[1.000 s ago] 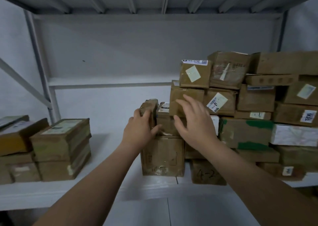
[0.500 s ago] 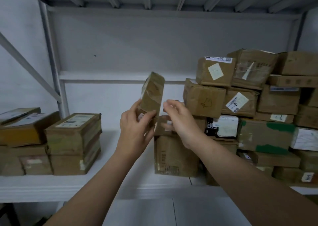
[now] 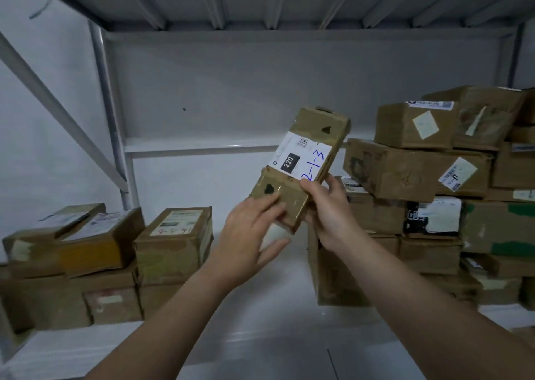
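A flat brown cardboard parcel [image 3: 311, 151] is held up in the air in front of the shelf, tilted with its top leaning right. Its white label shows "220" on a black patch and blue handwriting "2-1-3". My left hand [image 3: 249, 235] holds the parcel's lower end, fingers across its front face and thumb underneath. My right hand [image 3: 327, 206] grips the lower right edge, thumb on the label's corner. Both forearms reach up from the bottom of the view.
A tall heap of taped cardboard boxes [image 3: 434, 177] fills the right of the white metal shelf [image 3: 260, 307]. A lower stack of boxes [image 3: 173, 235] stands at the left. A grey upright post [image 3: 110, 119] and diagonal brace rise at left; another shelf deck hangs overhead.
The parcel was pulled off the heap, lifted and turned so that its labelled face looks at me. My right hand went from beside it to gripping its edge. The view shifted left.
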A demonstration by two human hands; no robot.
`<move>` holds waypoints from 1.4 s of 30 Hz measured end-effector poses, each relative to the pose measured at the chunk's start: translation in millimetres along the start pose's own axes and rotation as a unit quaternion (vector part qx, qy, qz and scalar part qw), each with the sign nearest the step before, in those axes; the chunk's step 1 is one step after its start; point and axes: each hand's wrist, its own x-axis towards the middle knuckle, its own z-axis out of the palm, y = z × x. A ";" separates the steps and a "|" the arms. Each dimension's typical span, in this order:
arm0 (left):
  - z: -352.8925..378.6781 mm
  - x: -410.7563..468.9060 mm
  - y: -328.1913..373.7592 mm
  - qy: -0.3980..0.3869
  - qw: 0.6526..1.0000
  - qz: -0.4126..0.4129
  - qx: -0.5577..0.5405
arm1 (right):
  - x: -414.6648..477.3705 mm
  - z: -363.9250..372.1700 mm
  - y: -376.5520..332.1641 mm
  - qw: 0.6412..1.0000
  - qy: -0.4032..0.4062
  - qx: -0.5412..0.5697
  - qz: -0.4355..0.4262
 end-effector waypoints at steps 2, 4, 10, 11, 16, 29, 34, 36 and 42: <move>-10.5 2.7 -5.9 0.052 0.978 -0.176 -0.096 | 0.4 4.8 3.0 0.998 -0.016 0.055 -0.014; -21.3 8.1 -9.4 0.064 0.915 -0.312 -0.247 | -2.3 11.8 5.4 0.994 -0.039 0.102 -0.015; -28.1 3.9 -25.7 0.085 0.832 -0.324 -0.441 | -15.3 27.6 16.0 0.989 -0.088 0.115 -0.013; -33.2 0.8 -31.5 0.084 0.860 -0.290 -0.411 | -16.0 27.5 13.0 0.989 -0.079 0.122 -0.024; -61.4 -7.5 -69.7 0.042 0.946 -0.169 -0.275 | -14.8 13.3 -21.6 0.990 0.028 0.087 -0.107; -78.3 -3.7 -81.8 0.035 0.946 -0.190 -0.260 | -25.9 13.1 -19.5 0.982 0.019 -0.091 -0.166; -91.3 -2.6 -82.3 0.056 0.905 -0.289 -0.307 | -26.0 15.3 -18.1 0.980 -0.021 -0.104 -0.166; -94.5 -4.2 -85.5 0.084 0.892 -0.320 -0.307 | -22.6 23.1 -10.6 0.977 -0.002 -0.101 -0.189; -106.7 -25.9 -97.7 0.118 0.853 -0.414 -0.296 | -20.6 82.5 23.0 0.988 0.012 0.008 -0.157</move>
